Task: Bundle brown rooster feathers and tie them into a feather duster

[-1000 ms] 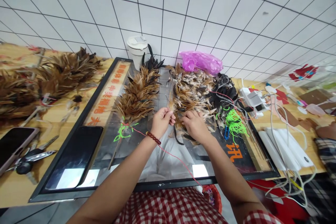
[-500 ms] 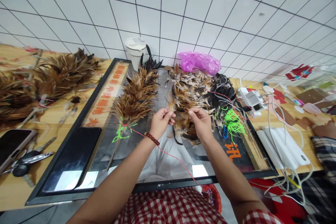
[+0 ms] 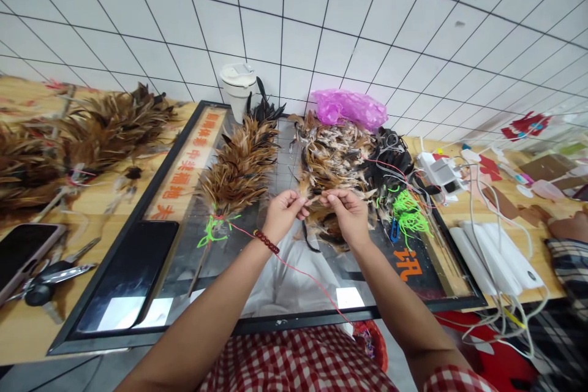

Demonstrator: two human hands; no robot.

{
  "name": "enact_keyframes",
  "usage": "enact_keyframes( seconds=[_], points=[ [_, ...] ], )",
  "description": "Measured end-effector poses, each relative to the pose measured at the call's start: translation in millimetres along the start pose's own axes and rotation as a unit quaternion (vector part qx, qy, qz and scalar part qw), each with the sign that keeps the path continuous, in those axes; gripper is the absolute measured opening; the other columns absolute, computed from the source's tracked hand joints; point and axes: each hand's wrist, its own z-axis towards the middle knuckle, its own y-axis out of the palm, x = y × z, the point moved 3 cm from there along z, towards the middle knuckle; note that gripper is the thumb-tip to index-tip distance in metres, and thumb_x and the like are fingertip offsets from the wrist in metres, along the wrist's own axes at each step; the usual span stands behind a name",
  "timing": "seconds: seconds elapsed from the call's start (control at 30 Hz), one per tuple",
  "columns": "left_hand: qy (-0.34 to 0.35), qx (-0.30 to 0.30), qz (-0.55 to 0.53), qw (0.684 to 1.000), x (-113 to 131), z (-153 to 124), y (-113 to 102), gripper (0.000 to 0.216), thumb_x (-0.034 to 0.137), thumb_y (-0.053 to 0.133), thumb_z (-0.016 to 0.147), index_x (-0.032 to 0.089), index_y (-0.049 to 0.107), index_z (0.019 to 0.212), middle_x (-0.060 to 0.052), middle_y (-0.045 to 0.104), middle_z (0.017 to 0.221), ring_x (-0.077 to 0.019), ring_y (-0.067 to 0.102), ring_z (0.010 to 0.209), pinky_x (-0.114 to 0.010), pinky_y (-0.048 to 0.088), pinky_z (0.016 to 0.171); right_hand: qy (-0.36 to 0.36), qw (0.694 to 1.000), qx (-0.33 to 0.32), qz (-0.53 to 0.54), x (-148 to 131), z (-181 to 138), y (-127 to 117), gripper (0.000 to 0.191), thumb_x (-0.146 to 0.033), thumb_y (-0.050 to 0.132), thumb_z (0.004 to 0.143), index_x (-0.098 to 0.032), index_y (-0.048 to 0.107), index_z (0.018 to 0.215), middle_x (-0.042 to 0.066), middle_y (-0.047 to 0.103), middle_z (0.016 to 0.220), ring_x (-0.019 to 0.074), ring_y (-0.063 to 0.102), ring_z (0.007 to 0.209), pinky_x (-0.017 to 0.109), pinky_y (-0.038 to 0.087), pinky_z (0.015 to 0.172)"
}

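Observation:
My left hand (image 3: 285, 208) is closed in a pinch on a small light-brown feather (image 3: 304, 187), partly hidden by the fingers. My right hand (image 3: 346, 213) is also pinched, its fingertips close to the left ones and apparently on the same feather's lower end. Behind both hands lies a pile of loose brown, white and black feathers (image 3: 337, 156). Left of them rests a feather duster (image 3: 243, 165), thick with brown feathers and black at its far tip. Green string (image 3: 214, 231) is tied at its base, and a red string (image 3: 303, 271) runs from there under my left wrist toward the table edge.
A black-framed glass panel (image 3: 294, 320) lies under the work. Around it are a white lidded cup (image 3: 239, 89), a pink plastic bag (image 3: 351, 108), green string (image 3: 408, 214), phones (image 3: 131, 269), keys (image 3: 50, 282), white chargers and cables (image 3: 441, 173). Another person's sleeve (image 3: 569, 269) shows at right.
My right hand has moved left, bringing its fingertips to my left hand's fingertips. The left hand has barely moved, and the duster and pile stay put.

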Motion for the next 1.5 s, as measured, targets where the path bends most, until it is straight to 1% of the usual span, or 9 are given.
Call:
enact_keyframes(
  seconds=[0.13,0.43,0.57,0.63,0.73,0.9,1.13,1.33,1.5],
  points=[
    [-0.006,-0.012,0.016,1.000,-1,0,2,0.032,0.040,0.071,0.066,0.014,0.054,0.070,-0.008,0.072,0.077,-0.0103,0.060,0.049,-0.022,0.048,0.046,-0.009,1.000,0.000,-0.001,2,0,1,0.017,-0.035,0.066,0.078,-0.021,0.067,0.086,0.003,0.071,0.091,0.0177,0.068,0.081,0.037,0.055,0.081],
    [-0.007,-0.002,0.096,0.995,-6,-2,5,0.011,0.024,0.070,0.064,0.014,0.067,0.069,-0.001,0.065,0.057,-0.0097,0.057,0.047,-0.022,0.047,0.048,-0.032,0.999,-0.040,0.007,2,-3,4,0.012,-0.032,0.064,0.080,-0.022,0.065,0.085,0.003,0.070,0.094,0.0168,0.067,0.085,0.036,0.055,0.084],
    [0.007,0.002,0.084,0.996,-5,-1,3,0.013,0.026,0.067,0.068,0.014,0.065,0.067,-0.001,0.064,0.056,-0.0091,0.056,0.046,-0.021,0.047,0.048,-0.084,0.993,-0.056,-0.060,1,-1,1,0.021,-0.029,0.060,0.084,-0.024,0.061,0.104,0.005,0.064,0.108,0.0164,0.064,0.092,0.036,0.051,0.087],
    [0.015,0.029,0.036,0.999,-4,1,-1,0.018,0.031,0.067,0.069,0.014,0.061,0.068,-0.001,0.064,0.059,-0.0092,0.056,0.047,-0.022,0.047,0.047,-0.135,0.973,-0.055,-0.181,-1,1,-3,0.021,-0.027,0.057,0.085,-0.023,0.062,0.105,0.006,0.064,0.102,0.0166,0.061,0.090,0.035,0.049,0.084],
    [0.012,0.057,-0.012,0.998,-2,3,-4,0.023,0.035,0.068,0.069,0.014,0.057,0.070,-0.002,0.065,0.061,-0.0093,0.057,0.047,-0.022,0.047,0.047,-0.197,0.901,-0.098,-0.375,0,3,-4,0.015,-0.024,0.053,0.087,-0.021,0.067,0.091,0.006,0.062,0.086,0.0183,0.056,0.085,0.035,0.045,0.079],
    [0.012,0.066,-0.025,0.997,0,3,-4,0.024,0.034,0.069,0.068,0.013,0.058,0.070,-0.002,0.065,0.061,-0.0085,0.056,0.046,-0.022,0.047,0.047,-0.202,0.811,-0.150,-0.528,7,1,3,0.019,-0.031,0.061,0.082,-0.022,0.067,0.097,0.007,0.059,0.092,0.0210,0.050,0.087,0.035,0.039,0.078],
    [0.024,0.093,-0.023,0.995,1,2,-4,0.024,0.034,0.070,0.067,0.013,0.061,0.073,-0.005,0.068,0.073,-0.0108,0.062,0.056,-0.024,0.052,0.054,-0.257,0.769,-0.125,-0.571,-1,-1,4,0.018,-0.018,0.046,0.089,-0.020,0.064,0.093,0.006,0.064,0.098,0.0202,0.049,0.095,0.035,0.031,0.083],
    [0.036,0.090,0.020,0.995,0,2,-3,0.021,0.033,0.067,0.069,0.013,0.063,0.074,-0.008,0.071,0.083,-0.0110,0.063,0.060,-0.023,0.052,0.054,-0.286,0.719,-0.145,-0.617,-6,-4,2,0.020,-0.014,0.046,0.087,-0.022,0.062,0.097,0.004,0.064,0.085,0.0194,0.048,0.087,0.037,0.026,0.084],
    [0.032,0.051,0.080,0.995,-3,-1,-1,0.015,0.029,0.065,0.070,0.014,0.064,0.071,-0.003,0.068,0.067,-0.0116,0.062,0.055,-0.022,0.051,0.052,-0.299,0.711,-0.139,-0.621,-7,-6,5,0.019,-0.014,0.046,0.086,-0.022,0.061,0.096,0.004,0.063,0.086,0.0197,0.047,0.088,0.038,0.024,0.086]
  ],
)
